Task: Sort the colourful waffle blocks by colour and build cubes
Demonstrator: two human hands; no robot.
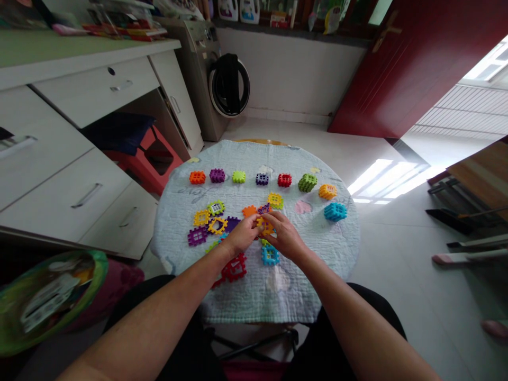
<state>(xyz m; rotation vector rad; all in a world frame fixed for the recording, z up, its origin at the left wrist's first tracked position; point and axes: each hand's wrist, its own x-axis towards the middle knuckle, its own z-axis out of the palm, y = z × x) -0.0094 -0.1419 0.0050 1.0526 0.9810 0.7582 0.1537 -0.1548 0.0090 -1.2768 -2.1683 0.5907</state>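
Note:
Over the middle of the cloth-covered round table, my left hand (pixel 244 233) and my right hand (pixel 283 233) meet at an orange-yellow block piece (pixel 265 226), their fingers closed on its two sides. Loose square pieces lie around them: a light blue one (pixel 270 255) just below, a yellow one (pixel 275 200) above, red ones (pixel 235 267) beside my left forearm, and yellow (pixel 201 217), purple (pixel 197 236) and green (pixel 216 207) ones to the left. Along the far side stands a row of single-colour stacks, from orange (pixel 197 177) to blue (pixel 335 212).
The table's cloth (pixel 278 304) reaches close to my legs. A red stool (pixel 159 159) and white drawers (pixel 85 196) stand on the left, with a filled bin (pixel 51 301) nearer me. Behind are a washing machine (pixel 198 74) and a red door (pixel 413 63).

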